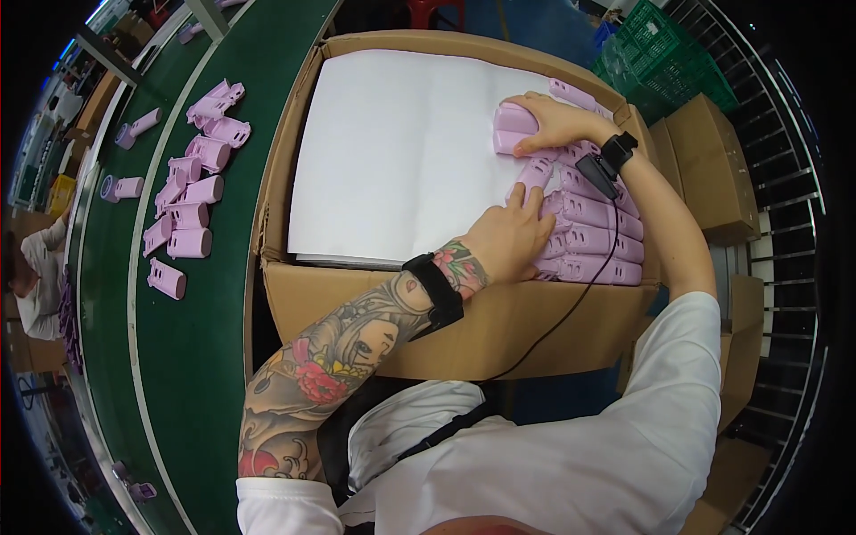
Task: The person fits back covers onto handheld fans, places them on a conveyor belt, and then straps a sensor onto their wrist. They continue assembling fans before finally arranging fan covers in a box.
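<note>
Lilac hollow plastic casings point(604, 241) lie in a stacked column along the right side of an open cardboard box point(464, 325). My right hand point(563, 122) curves around a pair of casings point(512, 130) near the box's far right, thumb on the near side and fingers over the far side. Closer to me, my left hand point(506, 239) has its fingers apart, the tips touching a tilted casing point(538, 169) and the ends of the stacked ones. Its thumb is hidden. A white sheet point(383, 160) covers the rest of the box's contents.
Left of the box runs a green conveyor belt point(214, 339) with several loose lilac casings point(190, 242) on it. A green plastic crate point(660, 53) and closed cartons point(713, 169) stand to the right, beside a metal railing point(785, 259). A black cable point(571, 312) hangs from my right wrist.
</note>
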A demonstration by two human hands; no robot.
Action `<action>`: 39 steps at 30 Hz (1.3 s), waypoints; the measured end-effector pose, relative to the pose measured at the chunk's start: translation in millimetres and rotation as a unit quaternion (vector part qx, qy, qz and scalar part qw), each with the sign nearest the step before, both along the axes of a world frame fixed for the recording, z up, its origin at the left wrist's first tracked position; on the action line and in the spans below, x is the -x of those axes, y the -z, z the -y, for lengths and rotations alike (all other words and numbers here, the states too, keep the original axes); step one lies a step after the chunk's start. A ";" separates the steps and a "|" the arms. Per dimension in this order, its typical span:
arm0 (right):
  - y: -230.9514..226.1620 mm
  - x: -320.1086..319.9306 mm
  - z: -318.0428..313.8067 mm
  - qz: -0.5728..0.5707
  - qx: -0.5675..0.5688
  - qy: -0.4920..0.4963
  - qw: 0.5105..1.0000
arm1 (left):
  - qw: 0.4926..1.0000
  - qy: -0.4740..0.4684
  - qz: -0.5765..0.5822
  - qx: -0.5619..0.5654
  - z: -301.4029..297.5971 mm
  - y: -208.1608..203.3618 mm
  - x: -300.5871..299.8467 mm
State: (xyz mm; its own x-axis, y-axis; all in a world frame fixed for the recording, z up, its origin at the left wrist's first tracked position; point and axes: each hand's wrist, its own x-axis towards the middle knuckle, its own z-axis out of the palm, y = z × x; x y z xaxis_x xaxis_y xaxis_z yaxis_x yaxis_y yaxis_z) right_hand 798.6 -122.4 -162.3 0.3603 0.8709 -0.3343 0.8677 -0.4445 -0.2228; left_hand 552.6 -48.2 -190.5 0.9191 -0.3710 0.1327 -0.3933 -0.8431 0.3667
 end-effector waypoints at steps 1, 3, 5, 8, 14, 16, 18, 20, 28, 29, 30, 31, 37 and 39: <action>-1.0 1.0 1.7 -0.008 -0.009 -0.013 1.000 | 1.000 0.006 -0.002 0.013 -0.2 -0.8 0.4; -4.0 6.0 2.4 -0.024 -0.004 -0.023 0.999 | 1.000 0.000 0.004 0.031 -0.7 1.1 2.7; -8.2 14.0 1.5 -0.058 0.004 -0.045 0.997 | 0.997 -0.011 0.015 0.068 -1.0 3.7 6.1; -13.7 28.0 0.5 -0.079 0.024 -0.030 0.996 | 0.994 -0.035 -0.013 0.104 0.6 6.3 13.2; -20.0 33.9 0.2 -0.081 0.053 -0.028 0.995 | 0.994 -0.041 -0.053 0.088 3.6 6.2 17.5; -19.7 38.0 3.4 -0.103 0.065 -0.040 0.992 | 0.995 -0.042 -0.050 0.081 5.4 6.0 14.5; -21.0 41.8 4.7 -0.112 0.071 -0.047 0.990 | 0.995 -0.043 -0.047 0.078 3.1 3.8 13.4; -24.0 46.7 2.7 -0.108 0.092 -0.043 0.989 | 0.987 -0.040 -0.099 0.122 -5.1 -2.3 15.7; -25.8 44.9 7.9 -0.152 0.134 -0.049 0.978 | 0.960 -0.003 -0.087 0.268 -5.8 8.6 17.2; -26.2 44.6 8.7 -0.159 0.141 -0.046 0.976 | 0.954 0.008 -0.082 0.288 -6.9 9.9 17.2; -25.4 43.7 9.7 -0.160 0.142 -0.046 0.976 | 0.954 0.008 -0.083 0.288 -7.7 11.1 17.5; -24.0 42.7 11.0 -0.159 0.137 -0.056 0.976 | 0.950 0.016 -0.085 0.300 -8.6 12.4 17.9; -19.6 39.1 12.0 -0.177 0.166 -0.095 0.965 | 0.962 0.009 -0.097 0.256 -12.9 6.6 14.1; -20.1 42.0 9.7 -0.224 0.173 -0.091 0.955 | 0.958 0.005 -0.101 0.269 -12.0 7.0 14.8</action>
State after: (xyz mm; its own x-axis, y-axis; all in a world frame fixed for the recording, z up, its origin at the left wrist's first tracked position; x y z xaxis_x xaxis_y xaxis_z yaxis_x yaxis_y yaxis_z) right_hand 756.6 -132.1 -142.2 -0.0326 0.7152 -0.6981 0.7896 -0.4098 -0.4568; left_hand 537.8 -36.2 -197.5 0.9431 -0.3073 0.1273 -0.2755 -0.5074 0.8165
